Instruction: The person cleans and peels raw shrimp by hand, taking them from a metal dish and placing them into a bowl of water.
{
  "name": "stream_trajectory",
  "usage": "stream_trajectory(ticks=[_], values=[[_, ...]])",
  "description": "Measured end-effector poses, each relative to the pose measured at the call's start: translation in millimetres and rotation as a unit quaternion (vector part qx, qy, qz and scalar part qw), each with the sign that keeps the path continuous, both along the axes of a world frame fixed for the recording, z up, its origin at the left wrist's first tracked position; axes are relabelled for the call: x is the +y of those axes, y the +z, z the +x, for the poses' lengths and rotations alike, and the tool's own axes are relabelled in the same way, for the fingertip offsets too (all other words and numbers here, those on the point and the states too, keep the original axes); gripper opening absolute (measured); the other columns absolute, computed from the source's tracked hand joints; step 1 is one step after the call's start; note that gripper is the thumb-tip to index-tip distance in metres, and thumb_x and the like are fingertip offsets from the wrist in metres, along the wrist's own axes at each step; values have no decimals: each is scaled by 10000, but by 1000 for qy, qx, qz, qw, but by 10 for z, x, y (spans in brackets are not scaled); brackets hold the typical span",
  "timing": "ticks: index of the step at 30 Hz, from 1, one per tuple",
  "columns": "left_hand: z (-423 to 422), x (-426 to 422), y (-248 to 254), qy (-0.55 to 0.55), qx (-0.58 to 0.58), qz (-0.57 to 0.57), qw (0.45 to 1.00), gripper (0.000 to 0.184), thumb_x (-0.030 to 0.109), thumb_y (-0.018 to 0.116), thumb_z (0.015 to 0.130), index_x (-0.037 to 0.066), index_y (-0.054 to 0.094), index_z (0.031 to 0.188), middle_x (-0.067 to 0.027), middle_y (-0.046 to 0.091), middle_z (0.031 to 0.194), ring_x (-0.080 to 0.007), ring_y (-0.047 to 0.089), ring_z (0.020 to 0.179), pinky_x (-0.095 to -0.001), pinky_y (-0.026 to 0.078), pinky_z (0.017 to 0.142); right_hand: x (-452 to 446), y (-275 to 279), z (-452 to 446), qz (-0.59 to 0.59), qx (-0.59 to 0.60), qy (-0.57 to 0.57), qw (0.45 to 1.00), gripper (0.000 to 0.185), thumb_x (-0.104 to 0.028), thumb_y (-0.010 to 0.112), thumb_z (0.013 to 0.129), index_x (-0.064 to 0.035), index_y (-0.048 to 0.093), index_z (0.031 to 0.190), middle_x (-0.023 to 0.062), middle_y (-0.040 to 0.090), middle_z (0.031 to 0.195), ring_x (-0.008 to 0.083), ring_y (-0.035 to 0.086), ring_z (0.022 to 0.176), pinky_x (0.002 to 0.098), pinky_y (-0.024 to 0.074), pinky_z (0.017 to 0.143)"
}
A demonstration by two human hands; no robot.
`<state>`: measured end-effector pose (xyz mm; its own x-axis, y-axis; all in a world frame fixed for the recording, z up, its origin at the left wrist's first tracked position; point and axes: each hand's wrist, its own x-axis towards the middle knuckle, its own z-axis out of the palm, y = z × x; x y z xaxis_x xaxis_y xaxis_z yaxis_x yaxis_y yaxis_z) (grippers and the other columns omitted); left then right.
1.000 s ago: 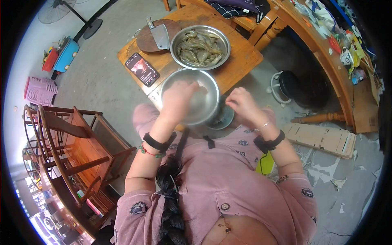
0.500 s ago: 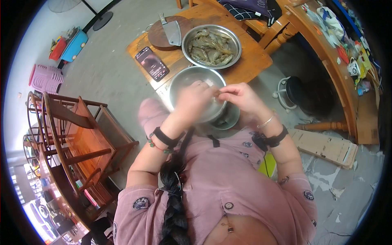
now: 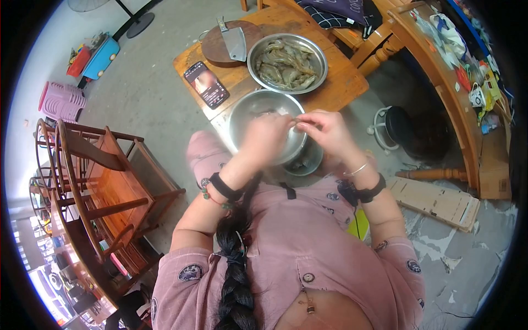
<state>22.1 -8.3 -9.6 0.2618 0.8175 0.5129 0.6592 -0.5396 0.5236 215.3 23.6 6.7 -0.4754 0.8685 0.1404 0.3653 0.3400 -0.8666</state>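
Observation:
My left hand (image 3: 268, 136) and my right hand (image 3: 328, 130) meet over the right side of a steel bowl (image 3: 242, 104). Fingertips of both pinch a small shrimp (image 3: 295, 123), mostly covered by the fingers. My left hand is somewhat blurred. Something small and pale lies inside this bowl, partly hidden behind my left hand. Just beyond stands a second steel bowl (image 3: 324, 77) filled with raw, grey-green shrimp (image 3: 287, 65). Below the nearer bowl, close to my lap, a smaller container (image 3: 306, 163) is partly covered.
On the low wooden table (image 3: 344, 91) are a round chopping board (image 3: 213, 47), a cleaver (image 3: 235, 44) and a lit phone (image 3: 206, 84). A black-seated stool (image 3: 399, 125) stands to the right, near a flat cardboard box (image 3: 434, 202). Wooden chairs (image 3: 118, 192) stand left.
My hands stay together over the bowl, with the left shifting slightly and its fingers tucked nearer the right. The phone's screen picture differs. The view has shifted a little.

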Motion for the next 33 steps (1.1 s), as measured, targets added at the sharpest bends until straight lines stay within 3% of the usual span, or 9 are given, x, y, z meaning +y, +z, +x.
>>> stream_trajectory(ticks=[4,6,10,12,15,24,28,30,33], values=[[22,-10,14,12,-19,-34,999,87,77,664,839,6,662,889,-144,646,755,-327,619,668,-395,491,598,24,-7,11,33,-42,-2,999,189,-90,692,852,-1,701,1019,114,700,898,162,671,768,272,520,712],[33,-13,9,13,-59,-50,997,92,77,657,849,-8,674,879,-154,645,751,-334,619,672,-389,488,597,26,-31,-3,61,-11,-17,998,182,-137,705,828,-18,699,965,143,671,807,236,638,686,322,498,626],[43,16,-53,7,-56,-33,998,113,80,649,864,-26,678,890,-144,653,729,-272,639,621,-342,494,561,5,5,-21,68,-44,-17,997,167,-139,712,815,-23,697,934,132,662,784,246,634,685,336,497,630],[53,11,-60,9,-143,-167,975,129,87,643,884,-30,687,917,-103,666,704,-164,645,580,-280,495,528,1,11,-36,90,-48,-9,995,153,-147,723,794,-26,686,880,126,648,768,277,626,702,359,493,632],[71,26,-107,26,-193,-233,953,150,107,636,908,-28,696,933,-54,668,689,-87,621,566,-238,497,523,25,-24,-48,179,-69,-6,981,176,-157,729,781,-30,666,884,131,640,783,308,616,730,385,492,643],[34,62,-215,23,-358,-415,836,192,142,605,949,-31,682,981,-34,672,819,-81,605,699,-245,553,636,-37,11,-111,231,-120,-10,965,203,-131,699,801,-31,641,968,136,636,798,321,620,758,406,504,673],[2,79,-215,-7,-353,-419,836,192,140,612,943,-30,680,1003,-21,662,800,-72,595,661,-231,533,611,-3,-3,-113,271,-109,51,955,225,-121,686,816,-24,626,1011,144,640,791,318,632,760,410,512,663],[-19,71,-175,-36,-249,-348,903,184,138,622,935,-30,687,977,-9,641,743,-63,573,601,-216,504,570,-5,-41,-135,279,-89,40,955,217,-117,676,828,-21,605,1010,154,644,779,324,646,741,412,518,636],[10,79,-138,6,-248,-362,898,176,131,630,927,-31,695,949,-4,616,681,-59,549,544,-211,471,520,-26,-32,-136,255,-113,27,960,211,-123,681,828,-21,587,988,164,645,768,336,652,712,415,519,607]])
